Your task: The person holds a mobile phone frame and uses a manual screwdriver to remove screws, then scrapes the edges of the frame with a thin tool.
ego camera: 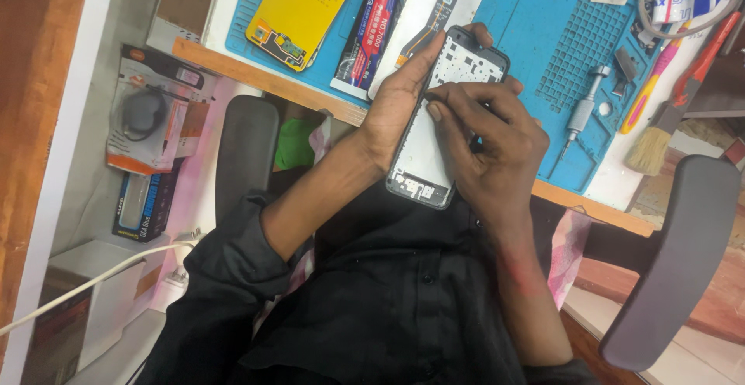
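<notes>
My left hand grips an opened phone frame from its left side, holding it over the near edge of the blue work mat. The frame is black-rimmed with a white inner plate and shows its inside. My right hand lies across the frame's right side, its forefinger pressing on the upper inner plate. A small dark tool tip seems to sit between the right hand's fingers, but it is mostly hidden.
On the mat lie a yellow phone battery part, a red-and-black glue tube, a white phone back with a flex cable and a metal screwdriver. A brush lies at the right. Grey chair armrests flank me.
</notes>
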